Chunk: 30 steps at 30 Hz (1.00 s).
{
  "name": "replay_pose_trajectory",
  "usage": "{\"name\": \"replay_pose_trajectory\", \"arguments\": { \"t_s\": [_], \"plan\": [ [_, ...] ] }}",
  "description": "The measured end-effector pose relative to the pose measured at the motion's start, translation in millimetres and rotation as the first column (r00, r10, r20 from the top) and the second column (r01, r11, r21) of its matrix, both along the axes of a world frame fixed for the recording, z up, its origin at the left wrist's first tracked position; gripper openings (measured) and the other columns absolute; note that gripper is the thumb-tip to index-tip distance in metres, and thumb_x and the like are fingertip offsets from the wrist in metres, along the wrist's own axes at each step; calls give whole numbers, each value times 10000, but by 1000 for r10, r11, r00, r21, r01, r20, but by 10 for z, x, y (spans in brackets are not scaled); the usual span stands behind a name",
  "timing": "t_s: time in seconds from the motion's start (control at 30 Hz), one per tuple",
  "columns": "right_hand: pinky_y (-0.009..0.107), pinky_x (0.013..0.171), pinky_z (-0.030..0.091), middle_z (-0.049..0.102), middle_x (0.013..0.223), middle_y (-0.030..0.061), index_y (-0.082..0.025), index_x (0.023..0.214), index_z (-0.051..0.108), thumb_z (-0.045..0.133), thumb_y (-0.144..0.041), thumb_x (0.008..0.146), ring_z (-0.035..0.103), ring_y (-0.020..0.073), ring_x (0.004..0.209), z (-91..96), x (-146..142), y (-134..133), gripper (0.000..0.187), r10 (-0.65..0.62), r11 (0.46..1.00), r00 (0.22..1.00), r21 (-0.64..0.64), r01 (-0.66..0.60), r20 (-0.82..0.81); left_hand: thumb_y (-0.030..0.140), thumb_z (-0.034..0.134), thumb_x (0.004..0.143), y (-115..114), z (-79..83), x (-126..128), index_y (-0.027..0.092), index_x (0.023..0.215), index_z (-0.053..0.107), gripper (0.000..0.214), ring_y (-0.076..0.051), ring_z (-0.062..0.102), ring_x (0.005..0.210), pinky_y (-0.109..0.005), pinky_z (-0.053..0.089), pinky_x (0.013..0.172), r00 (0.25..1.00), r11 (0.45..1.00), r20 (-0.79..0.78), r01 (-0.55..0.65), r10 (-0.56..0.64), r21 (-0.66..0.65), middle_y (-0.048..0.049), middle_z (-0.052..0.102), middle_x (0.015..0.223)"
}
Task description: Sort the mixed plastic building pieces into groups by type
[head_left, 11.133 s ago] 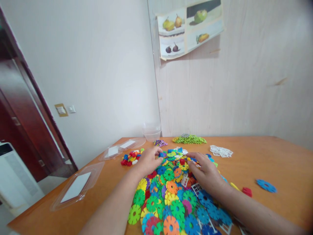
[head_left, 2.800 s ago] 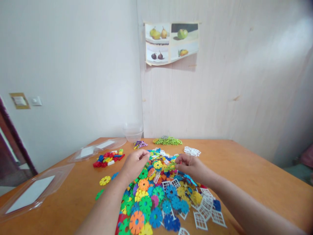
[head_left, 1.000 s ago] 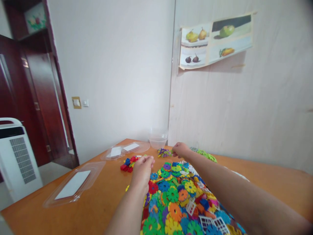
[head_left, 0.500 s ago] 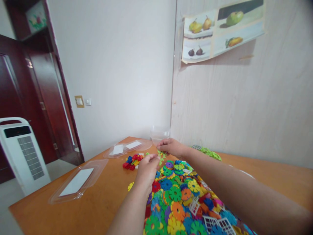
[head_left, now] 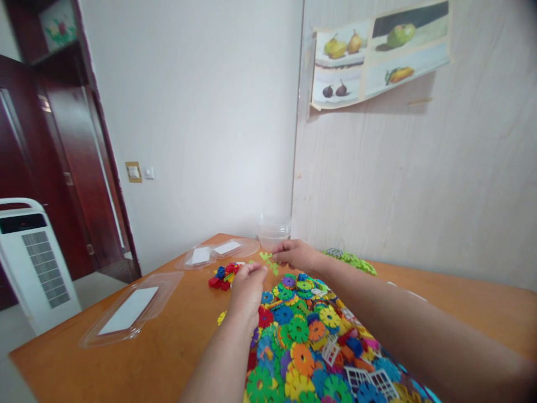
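My right hand (head_left: 296, 254) reaches over the far end of a big heap of colourful plastic pieces. Its fingertips pinch a lime-green notched plastic piece (head_left: 266, 257), which reaches down towards the table. My left hand (head_left: 246, 282) is just to the left and nearer to me, fingers curled together close to the green piece. Whatever it may hold is hidden by the fingers. Below both hands lies the heap of notched plastic discs (head_left: 299, 328), mixed with bricks and white lattice pieces (head_left: 330, 351).
A small pile of red, blue and yellow bricks (head_left: 220, 280) lies left of my left hand. Clear lids (head_left: 172, 282) with white labels lie further left. Stacked clear tubs (head_left: 273, 226) stand by the wall. Lime-green pieces (head_left: 356, 262) are piled at the right on the wooden table (head_left: 168, 358).
My left hand has drawn slightly left, away from my right hand. The lime-green piece now shows more fully, left of my right fingertips. The view has shifted slightly.
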State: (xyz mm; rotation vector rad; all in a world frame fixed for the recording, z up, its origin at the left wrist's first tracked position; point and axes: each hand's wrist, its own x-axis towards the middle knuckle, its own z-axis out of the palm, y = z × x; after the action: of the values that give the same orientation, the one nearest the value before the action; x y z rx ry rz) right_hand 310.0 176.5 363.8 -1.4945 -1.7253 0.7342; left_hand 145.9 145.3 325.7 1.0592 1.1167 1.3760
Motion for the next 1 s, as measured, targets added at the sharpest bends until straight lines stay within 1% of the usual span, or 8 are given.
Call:
{"name": "replay_pose_trajectory", "arguments": {
  "t_s": [0.1,0.17,0.23,0.3,0.4,0.5,0.67,1.0],
  "plan": [
    [194,578,412,678,737,8,-166,855,678,639,-144,799,608,122,693,12,187,162,72,-101,994,975,63,90,198,370,702,678,-2,29,-19,167,926,681,322,-209,651,823,-297,434,686,999,999,-18,-49,49,9,-73,713,878],
    [225,640,427,677,752,16,-168,803,685,673,-104,753,622,159,775,3,324,260,83,-151,988,928,91,127,341,392,682,695,1,41,-28,169,921,680,318,-214,655,839,-298,434,691,998,998,-22,-56,56,15,-74,714,877],
    [257,722,451,688,820,32,-170,795,692,699,-102,744,629,192,875,-31,437,333,86,-171,985,871,101,140,460,402,669,707,4,46,-31,170,922,680,317,-217,657,859,-296,431,693,998,998,-26,-55,56,22,-75,714,882],
    [309,805,481,691,922,48,-166,856,694,703,-161,798,627,205,944,-82,509,381,59,-169,986,816,90,143,552,403,663,711,6,48,-31,169,923,680,317,-219,655,868,-294,428,690,998,998,-29,-58,58,20,-77,714,882],
    [398,871,521,662,1100,69,-161,1047,661,632,-302,917,628,201,992,-163,548,429,193,-151,987,749,59,148,646,401,666,705,5,50,-31,170,909,683,308,-216,651,850,-290,424,680,997,998,-30,-67,68,11,-72,712,857],
    [416,884,537,619,1219,84,-182,1187,614,584,-345,956,626,206,1031,-218,543,467,284,-140,987,708,44,152,692,399,674,693,3,51,-35,173,877,687,292,-210,644,820,-287,421,671,997,997,-28,-73,73,11,-65,710,827],
    [411,885,540,603,1253,89,-199,1221,601,580,-338,959,622,209,1047,-262,513,504,297,-135,988,686,48,144,715,412,684,681,10,44,-39,172,848,691,292,-208,643,801,-287,418,667,998,997,-19,-67,68,34,-61,707,807],
    [426,869,545,610,1230,91,-168,1233,587,594,-345,950,628,217,1032,-339,517,521,334,-215,975,727,104,196,652,409,690,686,8,47,-34,179,825,686,269,-210,637,819,-282,414,667,998,998,-32,-60,60,19,-61,710,820]
  ]
}}
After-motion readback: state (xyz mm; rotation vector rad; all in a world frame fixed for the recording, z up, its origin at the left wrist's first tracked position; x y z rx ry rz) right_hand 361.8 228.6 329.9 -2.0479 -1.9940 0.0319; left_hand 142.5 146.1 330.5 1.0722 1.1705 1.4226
